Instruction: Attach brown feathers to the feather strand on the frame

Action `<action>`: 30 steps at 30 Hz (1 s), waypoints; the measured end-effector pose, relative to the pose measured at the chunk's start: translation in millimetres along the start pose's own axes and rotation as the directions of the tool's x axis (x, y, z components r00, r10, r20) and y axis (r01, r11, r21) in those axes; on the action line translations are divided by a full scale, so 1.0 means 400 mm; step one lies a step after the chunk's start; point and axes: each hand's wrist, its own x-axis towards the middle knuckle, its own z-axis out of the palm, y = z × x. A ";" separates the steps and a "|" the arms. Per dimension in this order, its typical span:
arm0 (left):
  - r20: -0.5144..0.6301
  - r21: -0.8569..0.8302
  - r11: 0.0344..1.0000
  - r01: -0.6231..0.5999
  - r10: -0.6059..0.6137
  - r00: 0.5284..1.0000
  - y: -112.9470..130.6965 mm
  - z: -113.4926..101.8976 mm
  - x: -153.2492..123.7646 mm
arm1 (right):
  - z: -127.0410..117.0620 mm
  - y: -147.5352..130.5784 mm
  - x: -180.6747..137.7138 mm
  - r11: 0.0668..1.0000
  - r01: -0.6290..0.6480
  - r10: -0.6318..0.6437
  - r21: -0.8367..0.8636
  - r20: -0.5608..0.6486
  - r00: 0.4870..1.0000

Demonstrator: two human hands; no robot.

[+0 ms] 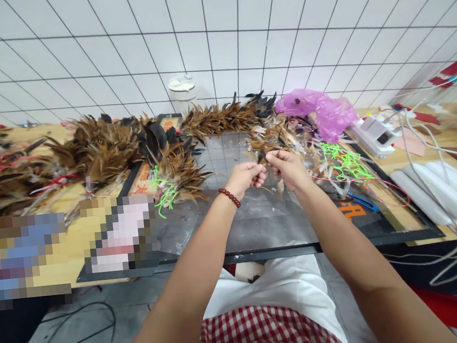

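Over the dark board [241,224], my left hand [249,176] has its fingers curled in, thumb against index finger. Whatever lies in that pinch is too small to make out. Close on its right, my right hand [287,167] pinches what looks like a small dark feather at its fingertips. Just behind the hands lies a loose heap of brown and pale feathers [275,134]. A bundle of brown feathers [180,171] with bright green ties [164,191] rests to the left of my left hand. Further back stretches a long row of brown feathers [219,119].
More feather bundles [97,146] cover the left side. At right are a pink plastic bag [323,108], green strings [344,160], blue-handled snips [363,201], a white device [378,133] and hanging white cables [454,214]. A white lidded cup [182,92] stands by the tiled wall.
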 end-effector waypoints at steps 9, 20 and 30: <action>-0.386 -0.200 0.954 -0.224 0.133 0.913 0.003 -0.024 0.027 | -0.027 -0.020 -0.022 0.802 0.278 -0.023 -0.528 0.439 0.898; -0.246 -0.212 0.973 -0.087 0.033 0.969 -0.001 -0.012 0.015 | -0.003 -0.005 -0.003 0.996 -0.068 0.074 -0.063 0.113 0.991; -0.033 -0.301 0.948 0.106 -0.121 0.992 -0.008 0.012 0.002 | 0.024 0.024 0.004 0.988 0.021 -0.012 0.155 -0.059 0.998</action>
